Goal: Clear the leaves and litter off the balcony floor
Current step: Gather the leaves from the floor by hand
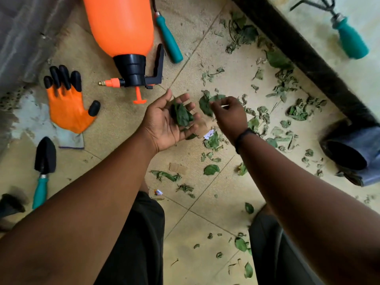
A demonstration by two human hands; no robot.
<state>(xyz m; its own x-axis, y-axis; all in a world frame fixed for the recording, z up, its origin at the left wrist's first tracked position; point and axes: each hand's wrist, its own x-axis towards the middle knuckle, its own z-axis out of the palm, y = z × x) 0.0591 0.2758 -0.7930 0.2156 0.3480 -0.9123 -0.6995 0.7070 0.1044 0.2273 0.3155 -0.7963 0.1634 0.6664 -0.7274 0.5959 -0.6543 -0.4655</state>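
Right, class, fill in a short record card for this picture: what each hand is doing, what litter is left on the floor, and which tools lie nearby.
left hand: palm up, cupping a small pile of gathered leaves
right hand: pinching a green leaf beside the left palm
floor: tan tiles, many leaves still scattered, mostly to the right
paper scrap: white, lying among the leaves
sprayer: orange, on its side
glove: orange with black fingertips, flat on floor
trowel: black blade, teal handle
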